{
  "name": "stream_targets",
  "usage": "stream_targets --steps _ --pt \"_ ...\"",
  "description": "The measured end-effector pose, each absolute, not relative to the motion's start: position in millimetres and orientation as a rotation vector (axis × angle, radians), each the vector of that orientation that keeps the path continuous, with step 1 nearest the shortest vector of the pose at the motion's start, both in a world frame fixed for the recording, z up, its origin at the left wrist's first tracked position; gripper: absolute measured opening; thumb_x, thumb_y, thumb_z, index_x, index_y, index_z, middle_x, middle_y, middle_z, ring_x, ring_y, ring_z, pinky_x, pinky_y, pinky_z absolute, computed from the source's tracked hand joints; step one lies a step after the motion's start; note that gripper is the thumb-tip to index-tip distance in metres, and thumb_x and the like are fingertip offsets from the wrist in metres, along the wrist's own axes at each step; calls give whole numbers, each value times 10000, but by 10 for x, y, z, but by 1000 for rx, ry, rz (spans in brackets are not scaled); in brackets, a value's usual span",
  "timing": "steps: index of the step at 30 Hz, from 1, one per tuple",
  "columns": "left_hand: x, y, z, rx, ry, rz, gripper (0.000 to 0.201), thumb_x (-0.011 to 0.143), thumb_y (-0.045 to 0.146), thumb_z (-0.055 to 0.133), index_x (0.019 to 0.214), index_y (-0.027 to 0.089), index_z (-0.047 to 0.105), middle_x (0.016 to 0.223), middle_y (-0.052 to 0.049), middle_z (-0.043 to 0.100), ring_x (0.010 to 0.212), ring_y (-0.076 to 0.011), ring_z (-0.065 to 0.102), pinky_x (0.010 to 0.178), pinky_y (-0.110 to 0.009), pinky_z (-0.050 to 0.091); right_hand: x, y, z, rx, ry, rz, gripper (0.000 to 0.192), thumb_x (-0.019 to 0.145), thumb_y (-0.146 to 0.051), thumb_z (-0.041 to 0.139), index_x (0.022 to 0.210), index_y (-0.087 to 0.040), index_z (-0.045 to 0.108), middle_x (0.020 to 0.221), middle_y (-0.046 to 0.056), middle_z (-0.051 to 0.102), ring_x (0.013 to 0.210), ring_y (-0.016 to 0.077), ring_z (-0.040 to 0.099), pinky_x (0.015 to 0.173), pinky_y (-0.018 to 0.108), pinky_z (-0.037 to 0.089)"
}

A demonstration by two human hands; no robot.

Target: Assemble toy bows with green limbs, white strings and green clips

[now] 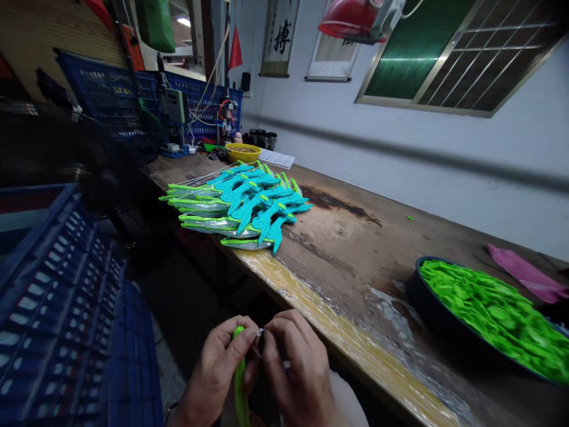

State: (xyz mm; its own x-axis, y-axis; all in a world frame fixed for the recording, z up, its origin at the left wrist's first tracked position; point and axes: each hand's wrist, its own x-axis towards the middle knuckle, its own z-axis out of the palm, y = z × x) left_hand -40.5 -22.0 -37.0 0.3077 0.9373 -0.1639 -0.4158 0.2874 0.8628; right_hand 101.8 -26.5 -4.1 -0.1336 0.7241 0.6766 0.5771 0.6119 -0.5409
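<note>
In front of my body, below the table edge, my left hand [226, 362] is closed round a long lime-green plastic piece [240, 391], held roughly upright. Close beside it, my right hand [296, 362] pinches a thin white string [259, 333] between thumb and forefinger, near the top of the green piece. The string's far end is hidden by the fingers. Farther along the table lies a heap of what look like toy bows [253, 198], with turquoise grips, lime-green limbs and thin white strings.
A dark tub [453, 332] of flat green plastic parts [498, 314] stands at right on the wooden table [342, 249], near a pink cloth [527, 273]. At the back is a yellow bowl [242, 155] of small parts. Blue crates [62, 302] rise at left.
</note>
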Motion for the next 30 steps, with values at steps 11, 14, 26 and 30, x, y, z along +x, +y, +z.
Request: stream_targets --steps 11,14,26,30 --pt "-417 -221 -368 896 836 1044 356 923 529 631 846 184 592 545 47 496 451 -84 427 446 -190 346 1087 -221 57 -1081 -1967 411 168 1008 -162 509 881 -202 612 786 10 592 653 122 598 591 222 455" --pt "-414 -210 -336 945 869 1038 383 937 543 594 798 187 565 508 48 471 429 -91 420 435 -193 354 1174 -233 112 -1136 -2092 340 213 999 -164 485 796 -195 543 750 12 576 623 124 579 561 226 426" --pt "-440 199 -39 758 686 1182 334 851 438 721 725 149 611 461 34 472 362 -85 408 370 -183 331 1071 -104 607 -1089 -2602 -558 77 672 -151 589 639 -209 550 546 37 526 483 171 400 453 363 195" --pt "-908 876 283 700 786 1578 242 901 309 608 743 126 622 503 21 497 376 -89 422 365 -191 346 1162 -117 1117 -901 -2587 -639 193 839 -161 561 651 -202 555 609 43 547 540 180 441 466 346 253"
